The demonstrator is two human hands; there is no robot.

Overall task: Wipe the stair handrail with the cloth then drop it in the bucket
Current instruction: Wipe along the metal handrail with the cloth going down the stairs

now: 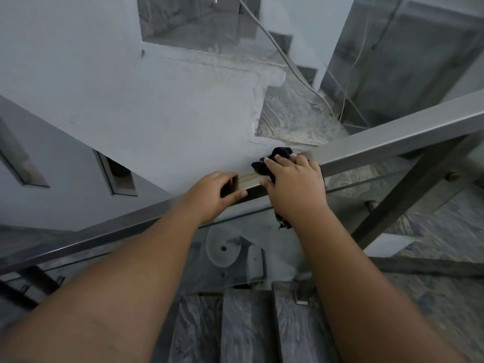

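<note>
A square grey metal handrail runs diagonally across the view from lower left to upper right. My right hand presses a dark cloth onto the top of the rail near the middle. The cloth bunches out beyond my fingertips, and a strip of it hangs below my wrist. My left hand grips the rail just to the left of the cloth, thumb on the near side. No bucket is in view.
A glass panel hangs under the rail on metal posts. Grey stone stair treads lie below my arms. A lower landing and loose cables show beyond the rail. White walls stand left and ahead.
</note>
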